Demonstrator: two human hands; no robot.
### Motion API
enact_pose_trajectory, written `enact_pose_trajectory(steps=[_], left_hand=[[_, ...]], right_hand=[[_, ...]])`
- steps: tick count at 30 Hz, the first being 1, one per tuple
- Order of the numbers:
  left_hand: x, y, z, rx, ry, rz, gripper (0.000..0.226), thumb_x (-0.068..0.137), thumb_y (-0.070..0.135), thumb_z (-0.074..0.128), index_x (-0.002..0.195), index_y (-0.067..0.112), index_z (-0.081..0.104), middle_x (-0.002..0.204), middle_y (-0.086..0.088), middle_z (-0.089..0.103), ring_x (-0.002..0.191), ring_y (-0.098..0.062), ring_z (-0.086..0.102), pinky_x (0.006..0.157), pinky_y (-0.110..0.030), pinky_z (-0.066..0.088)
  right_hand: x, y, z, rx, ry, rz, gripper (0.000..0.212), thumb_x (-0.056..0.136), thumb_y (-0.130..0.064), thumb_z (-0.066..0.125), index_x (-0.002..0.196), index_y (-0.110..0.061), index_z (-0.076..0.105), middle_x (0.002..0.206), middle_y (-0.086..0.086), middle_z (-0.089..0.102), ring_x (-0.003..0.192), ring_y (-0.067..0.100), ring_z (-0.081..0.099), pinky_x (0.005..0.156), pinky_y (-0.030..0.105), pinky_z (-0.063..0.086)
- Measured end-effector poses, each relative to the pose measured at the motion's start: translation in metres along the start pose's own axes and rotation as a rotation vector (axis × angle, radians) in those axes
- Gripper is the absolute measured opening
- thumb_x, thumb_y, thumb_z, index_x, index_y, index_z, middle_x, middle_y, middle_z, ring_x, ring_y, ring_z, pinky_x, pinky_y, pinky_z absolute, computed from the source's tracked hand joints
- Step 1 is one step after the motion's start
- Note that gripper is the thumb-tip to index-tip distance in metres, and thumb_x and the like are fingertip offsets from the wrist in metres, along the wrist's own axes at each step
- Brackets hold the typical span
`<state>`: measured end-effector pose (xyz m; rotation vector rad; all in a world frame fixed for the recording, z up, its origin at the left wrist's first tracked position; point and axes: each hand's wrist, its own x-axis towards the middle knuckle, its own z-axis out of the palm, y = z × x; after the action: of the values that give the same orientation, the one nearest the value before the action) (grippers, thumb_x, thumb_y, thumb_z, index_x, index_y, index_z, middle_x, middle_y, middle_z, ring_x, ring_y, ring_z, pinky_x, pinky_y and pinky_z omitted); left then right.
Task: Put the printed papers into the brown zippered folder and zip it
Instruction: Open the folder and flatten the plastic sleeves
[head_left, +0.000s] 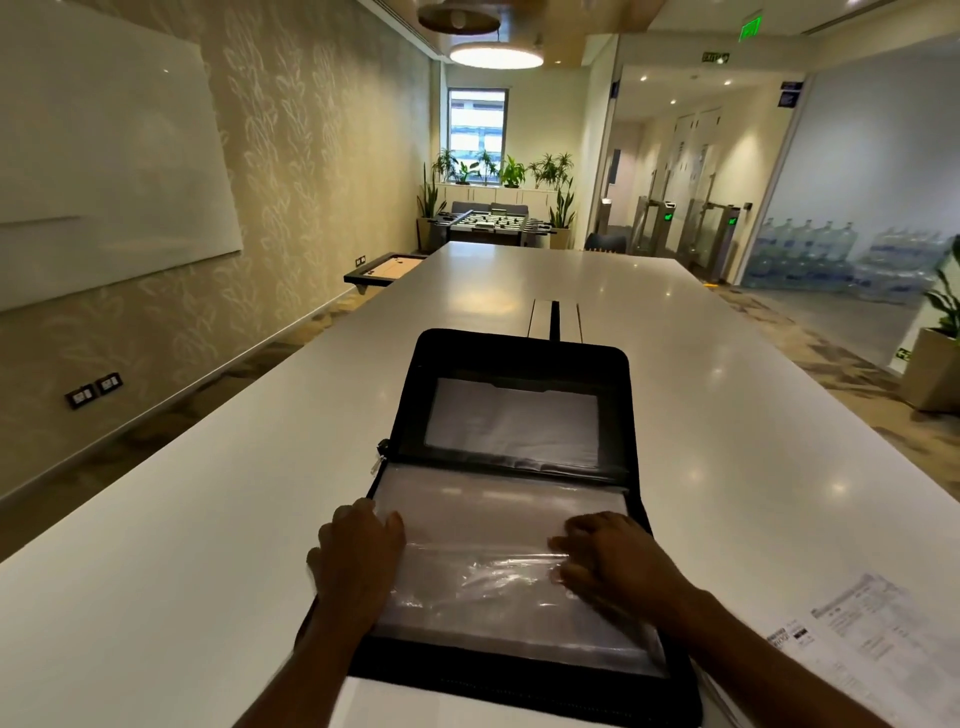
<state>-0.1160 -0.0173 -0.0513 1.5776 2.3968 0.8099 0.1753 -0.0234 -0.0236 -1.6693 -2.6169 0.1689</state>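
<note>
Lying open flat on the white table (208, 519), the zippered folder (519, 351) is showing its zipper pull (383, 451) at the spine's left end. Left hand (358, 561) is pressing the sleeve stack's left edge, fingers straight and together, likely pinning it against sliding. Clear sleeves (493, 514) are crinkling at centre. Right hand (610, 564) is working the top sleeve, fingers bent, tips on plastic; pinching or just pushing, cannot tell. It is probably seeking an opening. Printed papers (862, 623) are sitting outside, just beside the folder's right edge. 2 hands busy, 0 papers loaded.
</note>
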Motion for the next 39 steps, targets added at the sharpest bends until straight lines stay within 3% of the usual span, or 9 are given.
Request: enact_pose_trajectory(steps=[7,11,14,21,25,28,32,35,39], left_hand=[[0.01,0.0,-0.01,-0.451,0.079,0.079,0.057,0.092,0.058,0.037,0.114,0.011,0.062,0.105,-0.011,0.068,0.097,-0.031,0.062,0.08,-0.037,0.048],[-0.001,-0.004,-0.014,-0.567,0.049,0.137,0.051,0.091,0.059,0.034,0.101,0.019,0.064,0.084,0.007,0.064,0.079,-0.018,0.059,0.069,-0.031,0.042],[-0.002,-0.01,-0.005,-0.371,0.058,0.261,0.038,0.092,0.053,0.048,0.082,0.019,0.062,0.075,0.003,0.066,0.072,-0.025,0.063,0.063,-0.033,0.047],[0.01,-0.02,0.016,0.008,0.073,0.391,0.035,0.08,0.047,0.042,0.07,0.021,0.064,0.074,0.0,0.068,0.073,-0.029,0.064,0.065,-0.037,0.051],[0.006,-0.023,0.025,0.324,0.031,0.421,0.03,0.08,0.045,0.049,0.082,0.022,0.068,0.086,-0.003,0.068,0.083,-0.031,0.065,0.077,-0.052,0.05],[-0.001,-0.008,0.027,0.334,0.043,0.438,0.019,0.068,0.031,0.056,0.079,0.021,0.067,0.09,-0.005,0.069,0.084,-0.031,0.066,0.08,-0.059,0.048],[-0.021,0.032,0.041,0.191,-0.11,0.608,0.04,0.069,0.037,0.043,0.091,0.016,0.069,0.103,-0.014,0.068,0.093,-0.035,0.065,0.081,-0.053,0.053],[-0.05,0.063,0.057,0.097,-0.212,0.684,0.059,0.072,0.056,0.04,0.11,0.019,0.066,0.123,-0.015,0.062,0.111,-0.034,0.059,0.094,-0.053,0.047],[-0.076,0.079,0.058,0.201,-0.405,0.646,0.092,0.066,0.072,0.007,0.144,0.029,0.031,0.158,-0.004,0.021,0.144,-0.023,0.016,0.118,-0.047,0.007]], right_hand=[[0.043,0.015,-0.048,0.333,0.226,0.123,0.018,0.086,-0.029,0.069,0.09,-0.014,0.078,0.09,0.001,0.076,0.066,0.002,0.064,0.057,0.002,0.042],[0.095,0.043,-0.085,0.395,0.297,0.177,0.027,0.089,-0.029,0.065,0.085,-0.004,0.075,0.077,0.01,0.073,0.069,0.02,0.067,0.056,0.008,0.042],[0.126,0.058,-0.093,0.399,0.319,0.238,0.026,0.09,-0.03,0.065,0.082,-0.007,0.073,0.061,-0.003,0.06,0.051,0.004,0.054,0.05,0.011,0.034],[0.166,0.083,-0.065,0.537,0.591,0.511,0.044,0.09,-0.048,0.052,0.082,-0.007,0.066,0.078,0.012,0.065,0.073,0.027,0.064,0.063,0.032,0.046],[0.145,0.084,-0.068,0.789,0.986,0.807,0.052,0.097,-0.042,0.041,0.12,0.001,0.057,0.121,0.025,0.057,0.112,0.038,0.055,0.094,0.042,0.043],[0.108,0.07,-0.049,0.5,1.174,0.566,0.04,0.097,-0.034,0.046,0.119,-0.002,0.055,0.121,0.019,0.054,0.113,0.031,0.049,0.096,0.035,0.037],[0.079,0.059,-0.01,0.109,0.646,0.045,0.039,0.092,-0.04,0.038,0.088,-0.012,0.065,0.088,0.005,0.062,0.083,0.021,0.055,0.074,0.035,0.046],[0.079,0.056,0.007,0.049,0.241,0.062,0.042,0.089,-0.043,0.043,0.111,-0.015,0.065,0.11,0.01,0.062,0.104,0.029,0.058,0.088,0.039,0.049],[0.055,0.045,0.026,0.031,0.194,0.097,0.067,0.085,-0.06,0.03,0.128,-0.012,0.052,0.135,0.016,0.049,0.126,0.033,0.043,0.106,0.044,0.039]])
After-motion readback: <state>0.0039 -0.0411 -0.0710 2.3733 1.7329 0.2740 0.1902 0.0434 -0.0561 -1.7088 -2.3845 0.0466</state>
